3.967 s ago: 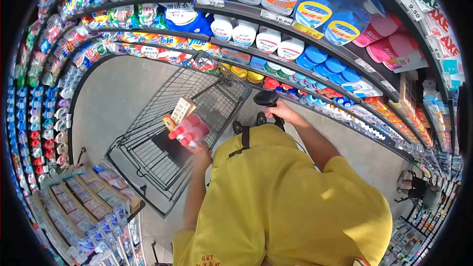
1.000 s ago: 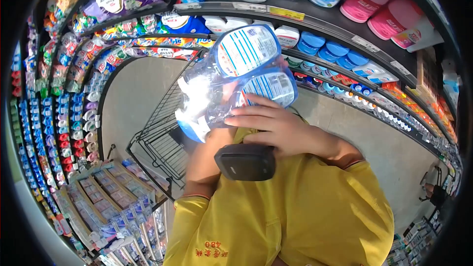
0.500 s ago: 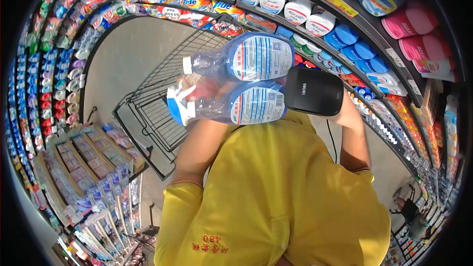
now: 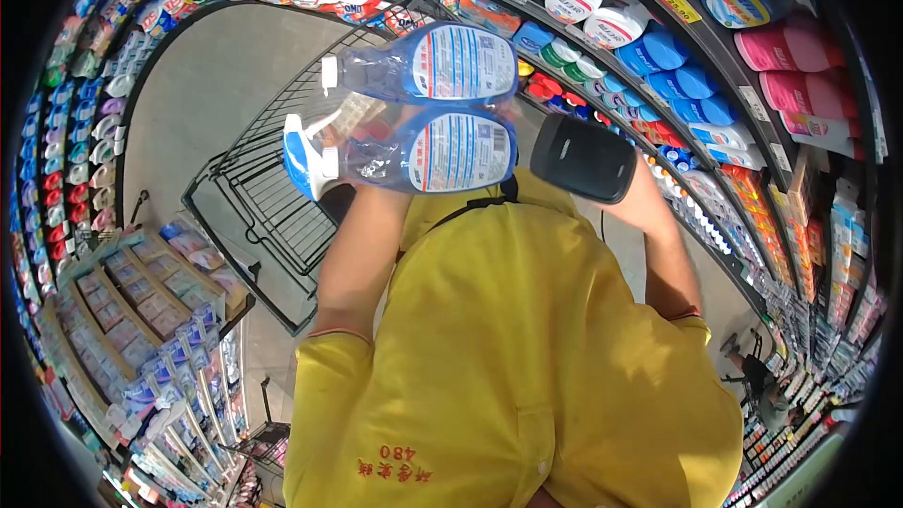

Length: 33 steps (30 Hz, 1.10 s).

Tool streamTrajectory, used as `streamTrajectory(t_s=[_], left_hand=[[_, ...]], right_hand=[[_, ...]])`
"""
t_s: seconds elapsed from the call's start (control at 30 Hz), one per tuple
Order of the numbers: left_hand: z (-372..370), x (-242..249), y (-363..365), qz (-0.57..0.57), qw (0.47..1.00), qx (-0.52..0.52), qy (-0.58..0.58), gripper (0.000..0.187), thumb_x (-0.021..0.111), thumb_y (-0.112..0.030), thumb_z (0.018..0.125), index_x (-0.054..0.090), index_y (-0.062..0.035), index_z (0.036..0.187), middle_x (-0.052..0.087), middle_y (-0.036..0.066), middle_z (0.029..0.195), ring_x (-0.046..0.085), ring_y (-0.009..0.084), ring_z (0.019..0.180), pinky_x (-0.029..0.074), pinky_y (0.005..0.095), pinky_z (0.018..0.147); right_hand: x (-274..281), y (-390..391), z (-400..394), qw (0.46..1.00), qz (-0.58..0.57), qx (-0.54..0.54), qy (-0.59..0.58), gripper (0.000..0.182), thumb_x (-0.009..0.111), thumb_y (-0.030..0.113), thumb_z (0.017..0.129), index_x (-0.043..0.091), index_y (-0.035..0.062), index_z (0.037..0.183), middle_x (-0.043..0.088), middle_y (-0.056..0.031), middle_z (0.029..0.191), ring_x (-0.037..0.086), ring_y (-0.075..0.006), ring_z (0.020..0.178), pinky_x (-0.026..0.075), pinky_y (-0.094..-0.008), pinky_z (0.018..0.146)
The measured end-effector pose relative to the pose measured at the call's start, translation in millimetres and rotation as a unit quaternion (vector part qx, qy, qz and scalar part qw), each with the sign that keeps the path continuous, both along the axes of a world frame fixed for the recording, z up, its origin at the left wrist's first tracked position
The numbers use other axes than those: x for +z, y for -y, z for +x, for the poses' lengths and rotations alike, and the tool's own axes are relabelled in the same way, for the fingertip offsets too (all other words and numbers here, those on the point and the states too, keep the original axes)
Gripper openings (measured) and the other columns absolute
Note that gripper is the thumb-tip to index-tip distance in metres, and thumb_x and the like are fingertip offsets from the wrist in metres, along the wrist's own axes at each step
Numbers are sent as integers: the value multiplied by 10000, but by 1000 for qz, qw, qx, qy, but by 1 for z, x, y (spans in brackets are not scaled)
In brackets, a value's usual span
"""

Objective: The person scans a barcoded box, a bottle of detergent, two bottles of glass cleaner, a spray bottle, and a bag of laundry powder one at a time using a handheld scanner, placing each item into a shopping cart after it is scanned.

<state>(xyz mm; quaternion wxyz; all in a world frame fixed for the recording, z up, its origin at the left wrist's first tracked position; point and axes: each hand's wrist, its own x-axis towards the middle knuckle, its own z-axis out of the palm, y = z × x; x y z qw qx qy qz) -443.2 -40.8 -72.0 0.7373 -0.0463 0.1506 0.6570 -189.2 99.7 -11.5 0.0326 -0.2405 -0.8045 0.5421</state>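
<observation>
A shrink-wrapped pair of clear blue cleaner bottles (image 4: pixel 461 150) lies sideways in front of me, labels facing up. One bottle carries a blue-and-white spray trigger (image 4: pixel 306 158), the other a white cap (image 4: pixel 329 73). My left forearm (image 4: pixel 359 249) reaches up under the pack; that hand is closed on it from below, mostly hidden, with some skin showing through the plastic. A black rounded device (image 4: pixel 583 158) sits over my right wrist, at the end of my right forearm (image 4: pixel 649 207). Behind the device and the bottle bases, the fingers of my right hand are hidden.
A wire shopping cart (image 4: pixel 254 207) stands ahead to the left, beyond the pack. Shelves of detergent bottles (image 4: pixel 602 23) curve along the right. More packed shelves run along the left, with a display rack (image 4: pixel 141 292) of small packages nearer me.
The bottle pack has shifted left and up in the view, as has the scene around it. The black device has tilted, and a gap now shows between it and the bottle bases.
</observation>
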Motion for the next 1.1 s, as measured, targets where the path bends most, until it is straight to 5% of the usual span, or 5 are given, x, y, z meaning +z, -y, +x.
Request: streamTrajectory(t_s=[0.23,0.3,0.9,1.03,1.1], left_hand=[[-13,-13,-26,1,1000,-10,-19,599,450,-490,929,476,-21,1300,589,197,1169,620,310,1007,524,414,866],[-16,-15,-28,5,1000,-19,-11,613,453,-503,922,475,-21,1301,589,200,1172,621,313,1010,526,417,863],[-23,-17,-28,40,999,-20,-14,674,478,-535,897,461,2,1302,596,222,1149,613,331,1031,521,434,872],[-20,-15,-31,-7,1000,-1,-4,632,454,-515,917,484,3,1276,611,209,1097,625,325,983,531,422,844],[-20,-16,-31,-24,1000,13,8,609,443,-505,926,498,4,1256,610,203,1096,627,312,977,533,415,837]], right_hand=[[24,-1,-3,989,107,-72,74,414,731,82,662,603,-16,1044,663,-144,969,642,-199,879,494,-319,807],[28,1,-6,987,150,-18,59,371,726,126,663,617,13,999,652,-166,898,647,-348,808,522,-351,713],[27,10,-18,981,167,-30,90,281,712,86,680,644,2,940,673,-150,864,664,-268,787,512,-326,719],[30,10,-20,986,141,-46,81,383,724,109,641,625,18,1000,655,-166,895,653,-336,812,523,-352,721],[20,9,-21,973,194,-116,-50,387,726,85,632,624,3,996,668,-136,866,664,-295,778,519,-353,719]])
